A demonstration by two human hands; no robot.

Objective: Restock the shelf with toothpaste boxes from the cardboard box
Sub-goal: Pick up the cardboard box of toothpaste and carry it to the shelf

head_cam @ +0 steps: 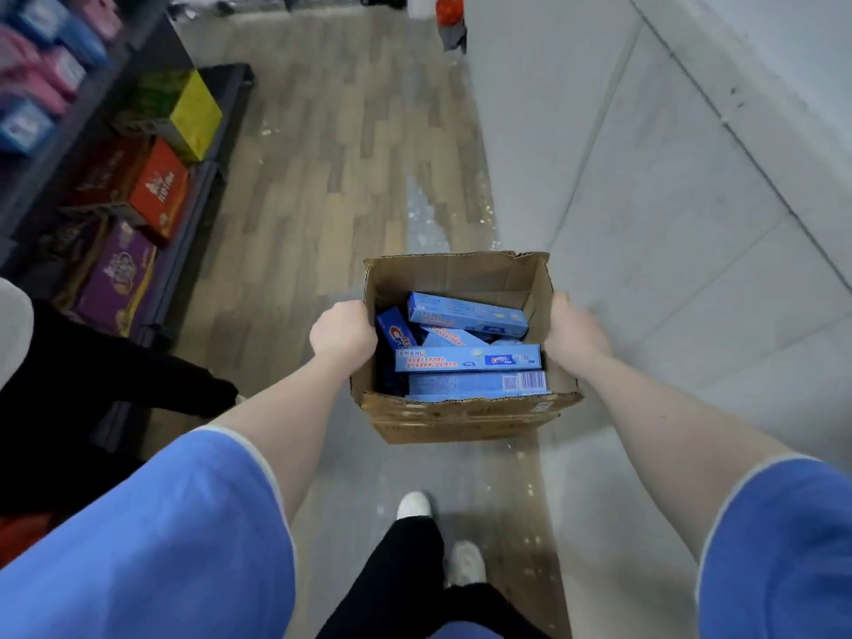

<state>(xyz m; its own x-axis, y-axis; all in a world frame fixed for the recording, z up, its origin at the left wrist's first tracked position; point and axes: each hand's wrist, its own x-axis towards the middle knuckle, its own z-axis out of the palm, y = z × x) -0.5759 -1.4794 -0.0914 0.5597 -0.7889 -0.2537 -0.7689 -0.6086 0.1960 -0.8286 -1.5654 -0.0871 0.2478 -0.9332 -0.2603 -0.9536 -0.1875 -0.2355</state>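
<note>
Above the wooden floor (332, 177), the left hand (342, 333) and right hand (574, 332) grip opposite walls of the open cardboard box (461, 419) of blue toothpaste boxes (466, 358); it should stay level while carried to the shelf (138, 48) at far left.

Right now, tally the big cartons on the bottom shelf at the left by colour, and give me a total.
Yellow-green carton: 1
Red carton: 1
Purple carton: 1
Total: 3

The person's left hand and right hand grip the cardboard box of toothpaste boxes, not counted here.
</note>
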